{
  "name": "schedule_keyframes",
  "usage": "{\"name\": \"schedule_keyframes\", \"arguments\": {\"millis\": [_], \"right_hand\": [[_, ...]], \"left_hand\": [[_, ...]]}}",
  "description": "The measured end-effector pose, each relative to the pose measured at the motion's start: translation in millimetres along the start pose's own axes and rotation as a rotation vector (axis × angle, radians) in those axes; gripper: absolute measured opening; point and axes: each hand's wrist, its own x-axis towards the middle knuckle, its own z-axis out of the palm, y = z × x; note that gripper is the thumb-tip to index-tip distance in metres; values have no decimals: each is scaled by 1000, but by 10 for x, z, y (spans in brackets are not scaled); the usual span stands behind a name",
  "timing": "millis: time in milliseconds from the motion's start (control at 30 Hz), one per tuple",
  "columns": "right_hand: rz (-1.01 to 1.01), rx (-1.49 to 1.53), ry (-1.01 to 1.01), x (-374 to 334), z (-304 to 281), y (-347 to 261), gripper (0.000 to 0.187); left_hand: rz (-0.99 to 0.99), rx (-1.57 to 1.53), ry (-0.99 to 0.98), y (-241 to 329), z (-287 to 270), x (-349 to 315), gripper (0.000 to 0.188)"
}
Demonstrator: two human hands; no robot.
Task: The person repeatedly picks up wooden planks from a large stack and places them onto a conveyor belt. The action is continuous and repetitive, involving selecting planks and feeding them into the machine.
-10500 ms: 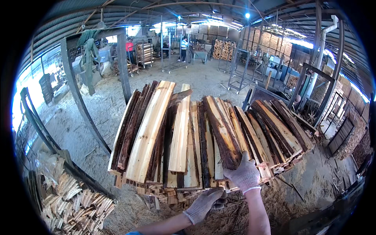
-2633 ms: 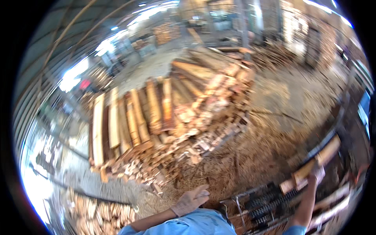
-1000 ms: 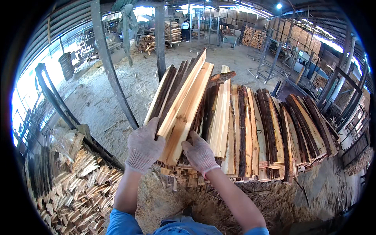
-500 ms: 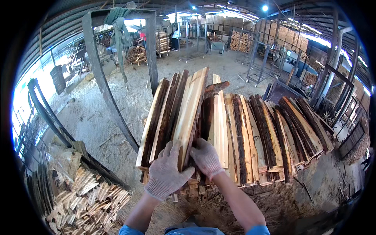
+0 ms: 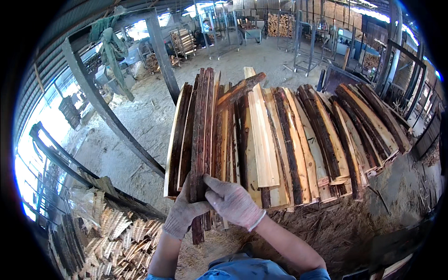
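A long board (image 5: 201, 126) stands on its narrow side at the left end of the stack, its dark, bark-covered edge facing up. My gloved left hand (image 5: 178, 215) is wrapped round its near part from the left, the thumb toward the right. From the right, my gloved right hand (image 5: 234, 201) pinches the same board a little higher up. Beneath and beside it lies a wide row of rough-sawn boards (image 5: 305, 154), pale wood with bark strips. One short bark-covered slab (image 5: 240, 91) lies slantwise across the far ends. The fingers behind the board are partly hidden.
A dark upright frame (image 5: 105, 105) with green cloth (image 5: 112, 58) stands at the left. Cut wood pieces (image 5: 123, 242) are heaped at the lower left. Farther off are wheeled metal racks (image 5: 308, 49), a cart (image 5: 249, 35), stacked wood (image 5: 280, 24) and a person (image 5: 206, 27).
The board between my hands has turned from its pale face to its dark bark edge. My hands have shifted slightly left and lower in the view, and the view itself has tilted downward.
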Motion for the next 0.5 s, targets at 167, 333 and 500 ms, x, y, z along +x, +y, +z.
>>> {"name": "schedule_keyframes", "arguments": {"millis": [167, 333, 500], "right_hand": [[284, -59, 120, 119, -4, 98, 80], [292, 36, 88, 259, 39, 15, 91], [434, 657, 138, 365, -124, 39, 102]], "left_hand": [[-94, -126, 42, -61, -34, -17, 81], [-140, -544, 9, -204, -102, -66, 65], [-206, -725, -108, -211, 204, -214, 67]]}}
